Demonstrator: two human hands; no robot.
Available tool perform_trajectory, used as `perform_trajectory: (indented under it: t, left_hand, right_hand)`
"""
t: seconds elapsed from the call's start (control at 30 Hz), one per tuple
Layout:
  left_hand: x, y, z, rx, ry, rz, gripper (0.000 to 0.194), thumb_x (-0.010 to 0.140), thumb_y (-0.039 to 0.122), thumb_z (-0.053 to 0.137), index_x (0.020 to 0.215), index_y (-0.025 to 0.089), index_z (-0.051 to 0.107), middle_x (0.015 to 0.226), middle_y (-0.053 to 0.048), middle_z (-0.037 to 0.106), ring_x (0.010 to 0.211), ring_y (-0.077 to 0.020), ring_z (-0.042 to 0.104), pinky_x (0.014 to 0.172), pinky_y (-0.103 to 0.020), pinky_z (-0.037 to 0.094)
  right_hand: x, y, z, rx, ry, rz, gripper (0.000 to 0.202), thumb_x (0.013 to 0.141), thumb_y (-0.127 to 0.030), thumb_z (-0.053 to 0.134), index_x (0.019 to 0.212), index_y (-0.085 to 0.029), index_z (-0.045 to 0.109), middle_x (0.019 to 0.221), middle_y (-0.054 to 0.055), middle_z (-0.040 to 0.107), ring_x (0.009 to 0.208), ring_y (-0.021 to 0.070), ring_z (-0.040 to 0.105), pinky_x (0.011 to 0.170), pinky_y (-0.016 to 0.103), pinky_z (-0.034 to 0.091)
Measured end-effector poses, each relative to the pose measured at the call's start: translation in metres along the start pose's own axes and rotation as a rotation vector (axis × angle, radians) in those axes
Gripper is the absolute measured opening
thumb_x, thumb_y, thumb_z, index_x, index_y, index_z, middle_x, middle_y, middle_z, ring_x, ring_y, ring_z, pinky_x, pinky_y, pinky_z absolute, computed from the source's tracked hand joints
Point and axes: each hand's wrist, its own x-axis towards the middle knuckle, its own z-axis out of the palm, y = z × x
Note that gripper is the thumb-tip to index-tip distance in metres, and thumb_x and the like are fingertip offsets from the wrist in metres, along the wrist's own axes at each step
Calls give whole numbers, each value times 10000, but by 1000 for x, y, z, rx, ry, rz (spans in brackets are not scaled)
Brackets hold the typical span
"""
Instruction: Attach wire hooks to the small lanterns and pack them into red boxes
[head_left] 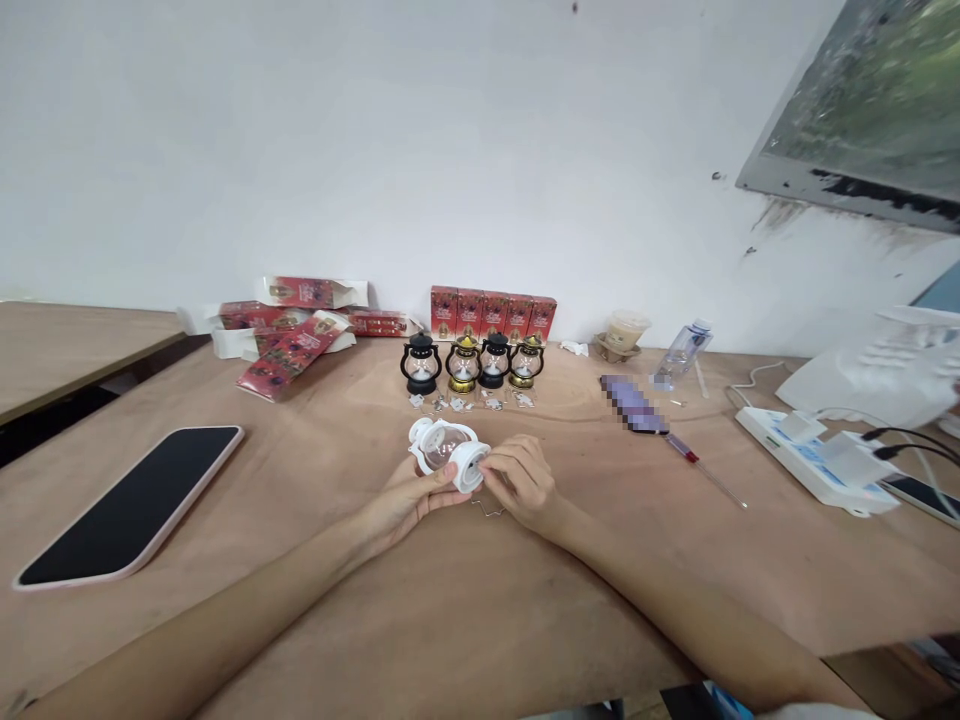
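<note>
A small white lantern with a clear globe lies on its side in my left hand, its round base turned toward my right hand. My left fingers and thumb are wrapped round the base end. The right fingertips are pinched together at the underside of the base; whatever they hold there is hidden. On the table just below the hands lies a bent wire. Behind them stand a black lantern, a gold lantern and more of both colours, with small white pieces in front.
Red boxes stand in a row by the wall, with opened red boxes heaped left. A phone lies at left. Rightward are a cup, a bottle, a screwdriver and a power strip with cables.
</note>
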Motion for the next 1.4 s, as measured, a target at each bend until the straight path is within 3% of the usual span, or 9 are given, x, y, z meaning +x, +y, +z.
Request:
perform_trajectory:
  t: [0.2,0.33,0.5,0.57,0.7,0.87,1.1,1.2,1.4]
  left_hand:
    - [2,0,0,-22,49,-2,346,745,169,713,1060,140,571,977,-96,706,825,-210,704,804,-332,573]
    - [4,6,-1,-110,100,3,198,841,180,599,1033,140,574,945,-81,710,792,-174,705,758,-271,577]
    - [8,23,-11,-223,171,19,175,873,204,536,1042,165,561,860,-53,701,751,-167,703,673,-239,573]
    - [10,28,-17,-281,190,50,177,859,187,536,1034,171,561,814,-41,689,707,-161,692,617,-233,560]
    - [12,31,-24,-381,142,74,130,831,174,531,952,160,577,691,-17,645,548,-128,617,528,-233,515]
    - [9,29,-22,-404,19,56,85,793,224,544,854,179,583,796,-26,668,643,-165,631,513,-266,499]
    - [7,27,-21,-369,92,23,105,721,166,513,812,153,564,669,-25,638,644,-182,632,680,-398,548]
    - [8,24,-19,-263,111,-5,149,709,155,527,853,135,561,706,-56,651,677,-199,649,656,-362,547]
    - [7,23,-15,-112,146,40,207,702,155,575,901,155,518,729,-40,645,613,-156,637,553,-246,511]
  right_hand:
    - [5,1,-2,-50,-5,-94,178,829,-60,529,976,-139,590,820,77,684,770,177,563,717,320,464]
    - [7,2,-6,-93,-93,-87,265,836,-171,537,1087,-86,554,960,140,669,846,205,567,732,339,451]
    - [22,-15,-19,-280,-669,-168,156,818,-239,523,913,-135,588,762,105,652,735,223,554,679,368,396]
    - [27,-31,-26,-322,-878,-135,238,778,-238,559,984,-119,571,781,123,654,756,242,564,703,382,394]
    - [24,-54,-33,-347,-1029,-138,402,732,-162,604,1121,-106,519,920,159,669,824,253,600,805,403,397]
    - [6,-50,-25,-438,-903,-212,192,867,-64,448,978,-164,569,740,78,676,679,186,617,738,337,428]
    - [1,-23,-18,-347,-736,-214,169,858,-58,451,863,-167,579,708,53,632,645,171,591,604,279,435]
    - [-3,-5,-19,-160,-560,37,226,835,-43,407,941,-145,578,774,71,630,721,182,598,659,295,471]
    - [-15,25,-19,401,-131,912,170,847,-269,491,972,-185,570,826,32,607,698,158,628,657,309,509]
